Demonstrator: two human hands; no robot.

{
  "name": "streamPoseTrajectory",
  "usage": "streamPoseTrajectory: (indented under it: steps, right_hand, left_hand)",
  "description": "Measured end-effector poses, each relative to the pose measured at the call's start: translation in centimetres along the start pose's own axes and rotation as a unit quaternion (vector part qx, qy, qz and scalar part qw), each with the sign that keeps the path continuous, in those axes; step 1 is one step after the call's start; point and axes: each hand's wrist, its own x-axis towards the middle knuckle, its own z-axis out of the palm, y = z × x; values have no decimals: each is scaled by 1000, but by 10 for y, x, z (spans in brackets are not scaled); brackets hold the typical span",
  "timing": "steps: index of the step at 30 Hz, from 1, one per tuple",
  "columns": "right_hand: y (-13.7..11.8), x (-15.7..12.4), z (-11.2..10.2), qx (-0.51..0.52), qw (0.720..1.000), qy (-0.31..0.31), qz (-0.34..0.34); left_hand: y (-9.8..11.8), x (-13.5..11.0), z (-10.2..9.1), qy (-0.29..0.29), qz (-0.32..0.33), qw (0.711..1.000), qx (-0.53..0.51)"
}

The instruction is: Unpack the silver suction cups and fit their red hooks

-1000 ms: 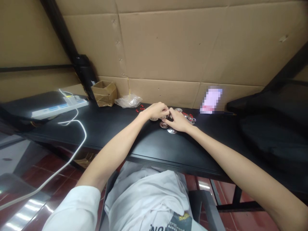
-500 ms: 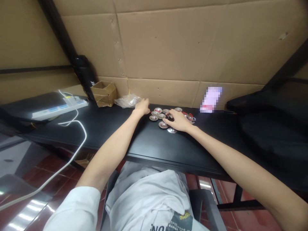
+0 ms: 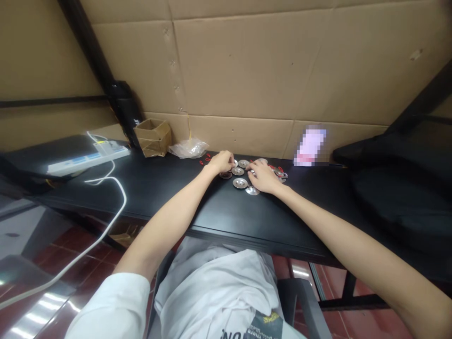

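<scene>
While one round silver metal disc (image 3: 238,171) lay at the frame's centre, between the nearer left hand (image 3: 222,162) and the right hand (image 3: 263,176), I could not tell whether either curled hand grasped anything.

at least seven discs (image 3: 240,183) (some hidden), at least four red loops (image 3: 201,163), two hands (image 3: 222,162), one bottle (image 3: 124,109)

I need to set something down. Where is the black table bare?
Bare: the strip of the black table between its front edge and the round silver metal discs; also the patch between the white cable and left forearm. Crowded: around the left hand and right hand, with discs and red loops, and back left, by the brown cardboard box and clear plastic bag.
</scene>
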Motion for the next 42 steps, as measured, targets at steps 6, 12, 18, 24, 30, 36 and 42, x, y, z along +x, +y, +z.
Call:
streamPoseTrajectory:
  steps: [6,12,18,24,30,36,42]
  right_hand:
    - [-4,-1,-4,-6,1000,-14,10]
    - [-6,-2,-6,-8,1000,-16,18]
    - [-7,-2,-6,-14,1000,-15,14]
    - [-7,-2,-6,-14,1000,-19,20]
    - [-8,-3,-6,-17,999,-20,22]
    - [-7,-2,-6,-12,1000,-21,19]
    - [-8,-3,-7,-12,1000,-18,20]
  left_hand:
    - [-11,-10,-23,119,-94,986,63]
    - [-14,-10,-19,72,-84,991,78]
    - [-8,4,3,-80,118,989,41]
    - [-16,2,-7,-74,21,996,38]
    - [-30,-5,-27,-88,-98,984,116]
    - [-30,2,-13,-86,82,990,73]
    - [-26,9,0,-81,62,992,75]
